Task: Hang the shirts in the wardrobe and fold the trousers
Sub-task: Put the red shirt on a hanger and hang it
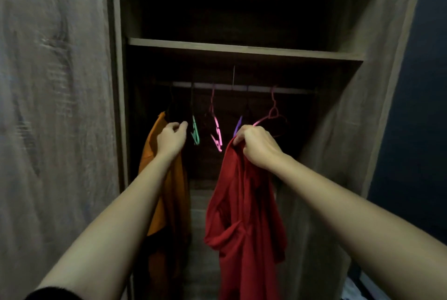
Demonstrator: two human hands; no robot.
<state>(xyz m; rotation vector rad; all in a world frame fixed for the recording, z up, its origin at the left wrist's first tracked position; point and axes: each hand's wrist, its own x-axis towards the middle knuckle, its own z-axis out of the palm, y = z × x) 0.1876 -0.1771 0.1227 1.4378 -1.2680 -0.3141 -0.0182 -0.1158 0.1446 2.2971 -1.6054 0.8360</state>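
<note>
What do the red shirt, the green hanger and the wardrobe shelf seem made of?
The red shirt: soft matte fabric, perhaps cotton; it hangs in limp folds. The green hanger: probably plastic, thin, smooth, evenly coloured. The wardrobe shelf: wood-grain board, possibly laminate; flat matte edge.

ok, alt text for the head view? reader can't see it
A person's right hand grips the top of a red shirt just below a pink hanger on the rail of an open wooden wardrobe. The left hand reaches to the top of an orange shirt hanging at the rail's left end.
</note>
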